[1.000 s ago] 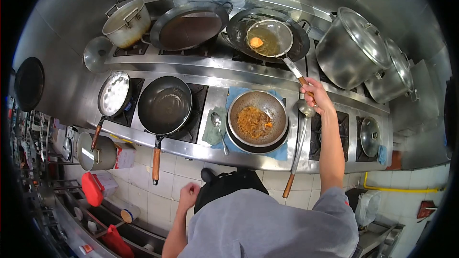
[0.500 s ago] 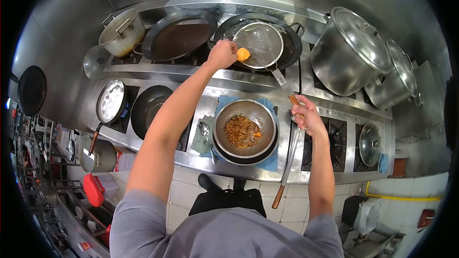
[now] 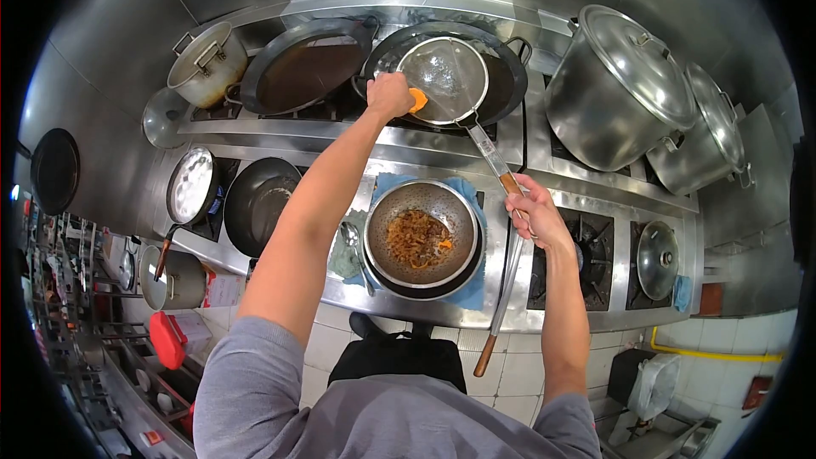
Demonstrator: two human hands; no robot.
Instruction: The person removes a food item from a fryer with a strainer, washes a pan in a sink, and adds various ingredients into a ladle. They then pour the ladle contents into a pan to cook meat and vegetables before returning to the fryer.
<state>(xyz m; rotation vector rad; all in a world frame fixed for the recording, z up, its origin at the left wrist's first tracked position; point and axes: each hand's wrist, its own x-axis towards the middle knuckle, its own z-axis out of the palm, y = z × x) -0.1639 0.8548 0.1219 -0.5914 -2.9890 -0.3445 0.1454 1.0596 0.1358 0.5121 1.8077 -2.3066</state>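
My left hand [image 3: 390, 95] is closed on a small bright-orange piece [image 3: 417, 100], held at the left rim of a round fine-mesh strainer [image 3: 444, 81]. The strainer rests over a dark wok [image 3: 508, 76] on the back burner. My right hand [image 3: 534, 211] grips its wooden handle [image 3: 513, 189]. Below that hand, a long metal tool with a wooden end [image 3: 484, 355] slants toward the counter's front edge. Between my arms stands a metal bowl [image 3: 463, 242] with browned, shredded food [image 3: 415, 238] and an orange bit inside.
A wok of brown liquid [image 3: 310, 76] and a battered pot [image 3: 204, 72] stand at the back left. Two large lidded stockpots [image 3: 595, 110] fill the back right. A black pan [image 3: 255, 204], a spoon [image 3: 357, 259] on a cloth and a glass lid [image 3: 656, 261] lie along the front.
The view has shifted slightly, so most things sit a little further left. Both hands keep their hold, the left still with the orange piece at the strainer's rim.
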